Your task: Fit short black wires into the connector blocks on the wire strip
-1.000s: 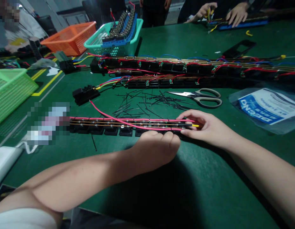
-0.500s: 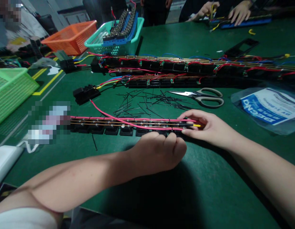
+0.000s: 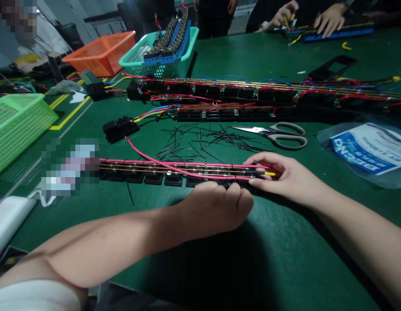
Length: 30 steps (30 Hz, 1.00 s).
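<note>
Across the table in front of me lies a black segmented strip [image 3: 153, 178] with thin copper-coloured rods and red wires along its top. My right hand [image 3: 278, 175] curls around the strip's right end, thumb on the near side and fingers on the far side, beside a short yellow wire tip [image 3: 269, 173]. My left hand [image 3: 219, 205] is a closed fist against the strip's near edge; whatever its fingers pinch is hidden. One loose red wire [image 3: 143, 152] crosses the strip and sticks up past its far side. Small black cable ties go around the wires.
Loose black cable ties [image 3: 177, 142] are scattered beyond the strip, beside scissors [image 3: 274, 134]. Farther back lie more wired strips [image 3: 239, 93]. A labelled plastic bag [image 3: 368, 147] is at right. Green [image 3: 22, 125], orange [image 3: 99, 54] and teal [image 3: 158, 65] baskets stand left and back. A co-worker's hands [image 3: 329, 19] work opposite.
The view has shifted slightly, so the table and its things sit a little farther right and lower. Both hands keep their grips, with hardly any movement.
</note>
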Each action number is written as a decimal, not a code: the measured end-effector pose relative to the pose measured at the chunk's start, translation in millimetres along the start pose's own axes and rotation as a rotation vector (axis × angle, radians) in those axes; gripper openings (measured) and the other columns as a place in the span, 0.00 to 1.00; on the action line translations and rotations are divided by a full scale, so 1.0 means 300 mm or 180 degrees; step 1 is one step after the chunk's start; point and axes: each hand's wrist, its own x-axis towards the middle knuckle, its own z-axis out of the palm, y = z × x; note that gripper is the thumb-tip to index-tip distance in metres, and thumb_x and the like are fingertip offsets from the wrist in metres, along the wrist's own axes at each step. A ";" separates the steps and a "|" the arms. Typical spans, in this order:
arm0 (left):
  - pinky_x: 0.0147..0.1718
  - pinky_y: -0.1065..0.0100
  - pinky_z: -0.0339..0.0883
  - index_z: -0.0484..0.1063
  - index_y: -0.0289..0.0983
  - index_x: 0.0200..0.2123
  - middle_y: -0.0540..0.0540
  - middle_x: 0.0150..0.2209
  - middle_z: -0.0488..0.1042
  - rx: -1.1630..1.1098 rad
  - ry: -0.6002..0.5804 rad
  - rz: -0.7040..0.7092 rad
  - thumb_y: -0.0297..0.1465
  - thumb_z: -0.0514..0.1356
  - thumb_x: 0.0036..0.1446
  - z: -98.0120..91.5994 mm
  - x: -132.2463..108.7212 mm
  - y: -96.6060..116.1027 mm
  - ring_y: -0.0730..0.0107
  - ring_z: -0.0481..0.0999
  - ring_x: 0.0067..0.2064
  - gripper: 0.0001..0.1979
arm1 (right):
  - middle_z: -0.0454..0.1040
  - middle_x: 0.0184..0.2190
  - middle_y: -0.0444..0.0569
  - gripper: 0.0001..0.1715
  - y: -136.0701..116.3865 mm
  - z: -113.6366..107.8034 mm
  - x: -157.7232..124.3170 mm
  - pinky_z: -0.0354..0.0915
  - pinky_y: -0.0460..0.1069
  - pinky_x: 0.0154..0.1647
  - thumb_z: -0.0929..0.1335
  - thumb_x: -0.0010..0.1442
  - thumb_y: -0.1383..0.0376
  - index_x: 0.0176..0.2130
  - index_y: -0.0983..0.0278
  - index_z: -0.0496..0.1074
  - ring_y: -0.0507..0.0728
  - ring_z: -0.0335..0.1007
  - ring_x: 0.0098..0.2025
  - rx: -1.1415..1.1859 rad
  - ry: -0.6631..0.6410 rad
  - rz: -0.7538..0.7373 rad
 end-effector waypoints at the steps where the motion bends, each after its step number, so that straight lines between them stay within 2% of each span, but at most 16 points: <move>1: 0.22 0.67 0.52 0.66 0.33 0.44 0.45 0.35 0.74 -0.0058 -0.0113 -0.0009 0.23 0.47 0.66 -0.001 0.002 -0.002 0.73 0.70 0.27 0.10 | 0.78 0.36 0.48 0.21 0.000 0.000 0.000 0.71 0.51 0.34 0.74 0.49 0.56 0.42 0.61 0.73 0.57 0.74 0.35 -0.0007 0.0009 -0.0004; 5: 0.21 0.68 0.51 0.65 0.34 0.44 0.46 0.34 0.73 -0.0228 -0.0378 -0.0151 0.24 0.47 0.66 0.002 0.010 -0.012 0.72 0.71 0.28 0.09 | 0.78 0.37 0.48 0.21 -0.001 0.000 0.000 0.72 0.51 0.34 0.74 0.48 0.56 0.42 0.60 0.73 0.58 0.75 0.35 0.0014 0.0013 0.0029; 11: 0.20 0.68 0.51 0.64 0.34 0.40 0.47 0.32 0.72 -0.0220 -0.0326 -0.0158 0.23 0.46 0.65 0.011 0.012 -0.016 0.73 0.70 0.25 0.09 | 0.78 0.36 0.48 0.22 0.000 0.002 0.002 0.72 0.51 0.34 0.75 0.47 0.56 0.41 0.60 0.73 0.58 0.75 0.35 0.0041 0.0018 0.0069; 15: 0.20 0.67 0.50 0.64 0.34 0.41 0.46 0.33 0.73 -0.0212 -0.0369 -0.0195 0.24 0.47 0.65 0.012 0.015 -0.016 0.73 0.70 0.26 0.07 | 0.78 0.36 0.47 0.22 0.005 0.001 0.002 0.72 0.51 0.35 0.75 0.47 0.56 0.42 0.60 0.73 0.58 0.75 0.35 0.0041 0.0004 0.0037; 23: 0.19 0.69 0.49 0.64 0.34 0.39 0.47 0.30 0.72 -0.0060 -0.0294 -0.0064 0.23 0.45 0.66 -0.004 0.015 -0.013 0.74 0.69 0.24 0.09 | 0.79 0.38 0.48 0.23 0.006 0.000 0.001 0.72 0.51 0.38 0.75 0.47 0.56 0.42 0.60 0.74 0.59 0.76 0.37 0.0023 0.0029 0.0058; 30: 0.19 0.69 0.51 0.67 0.33 0.40 0.46 0.30 0.73 -0.0012 0.0016 0.0020 0.22 0.43 0.65 -0.015 0.010 -0.007 0.74 0.69 0.25 0.13 | 0.78 0.36 0.47 0.22 0.006 -0.005 0.004 0.72 0.51 0.35 0.75 0.47 0.55 0.41 0.60 0.74 0.58 0.75 0.35 -0.0016 0.0040 0.0105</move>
